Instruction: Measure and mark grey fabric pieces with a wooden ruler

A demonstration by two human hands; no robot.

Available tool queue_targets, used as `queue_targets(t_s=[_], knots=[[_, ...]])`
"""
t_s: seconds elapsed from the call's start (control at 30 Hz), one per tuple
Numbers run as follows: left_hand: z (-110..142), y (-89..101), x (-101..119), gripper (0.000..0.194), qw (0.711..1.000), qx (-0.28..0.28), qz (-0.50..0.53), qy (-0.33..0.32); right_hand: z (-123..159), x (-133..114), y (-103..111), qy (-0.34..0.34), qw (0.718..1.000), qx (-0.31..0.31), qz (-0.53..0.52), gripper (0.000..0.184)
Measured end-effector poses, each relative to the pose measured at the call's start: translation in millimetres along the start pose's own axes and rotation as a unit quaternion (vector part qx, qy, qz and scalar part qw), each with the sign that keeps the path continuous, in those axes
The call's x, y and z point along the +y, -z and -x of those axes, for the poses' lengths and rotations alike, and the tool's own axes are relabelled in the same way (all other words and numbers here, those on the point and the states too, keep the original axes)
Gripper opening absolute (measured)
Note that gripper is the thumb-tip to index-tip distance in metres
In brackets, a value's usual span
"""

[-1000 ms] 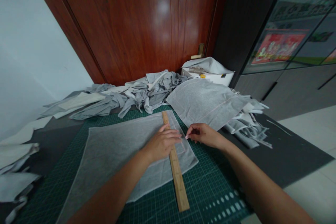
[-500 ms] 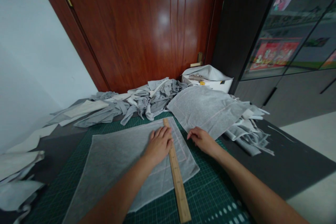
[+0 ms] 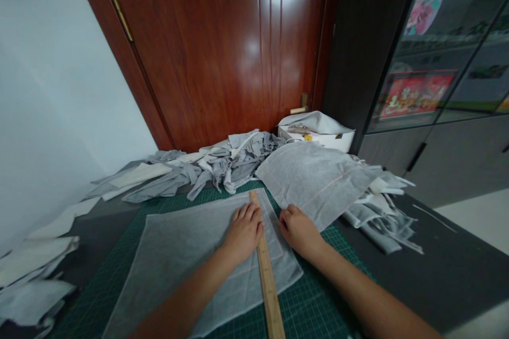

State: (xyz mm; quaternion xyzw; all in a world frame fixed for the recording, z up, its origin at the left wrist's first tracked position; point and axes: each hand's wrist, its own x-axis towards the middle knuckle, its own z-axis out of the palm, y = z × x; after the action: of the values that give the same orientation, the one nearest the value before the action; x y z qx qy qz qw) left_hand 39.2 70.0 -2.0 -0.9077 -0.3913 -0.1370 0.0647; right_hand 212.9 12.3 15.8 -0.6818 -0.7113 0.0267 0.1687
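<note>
A grey cloth piece (image 3: 186,254) with faint pink lines lies spread over the green cutting mat (image 3: 310,307). Across its right part runs a wooden ruler (image 3: 267,275), which extends past the cloth's near edge. My left hand (image 3: 244,230) presses palm down on the cloth and ruler, its fingers bent over the ruler's upper part. Just to the right, my right hand (image 3: 298,230) is closed at the right edge of the cloth. Its fingertips point down and are hidden, so what they hold cannot be seen.
Behind the mat lies a heap of grey and cream scraps (image 3: 234,161). More grey cloth (image 3: 318,177) is stacked at the right, before a white box (image 3: 338,140). Other scraps (image 3: 35,296) lie at the left, on the dark tabletop (image 3: 397,286). A wooden door (image 3: 207,53) stands behind.
My left hand's fingers have drawn in from across the ruler to bend over it. My right hand has closed further and turned downward at the cloth's edge. The view has tilted upward.
</note>
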Motion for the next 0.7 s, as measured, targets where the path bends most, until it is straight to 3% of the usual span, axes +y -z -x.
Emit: queue_targets(t_s=[0.43, 0.7], knots=[[-9, -6.1, 16, 0.039, 1.0, 0.003, 0.017, 0.002, 0, 2, -3, -0.003, 0.999, 0.004, 0.054, 0.026], [-19, -13.1, 36, 0.042, 1.0, 0.014, 0.011, 0.005, 6, 22, 5, -0.041, 0.997, 0.039, 0.047, 0.022]])
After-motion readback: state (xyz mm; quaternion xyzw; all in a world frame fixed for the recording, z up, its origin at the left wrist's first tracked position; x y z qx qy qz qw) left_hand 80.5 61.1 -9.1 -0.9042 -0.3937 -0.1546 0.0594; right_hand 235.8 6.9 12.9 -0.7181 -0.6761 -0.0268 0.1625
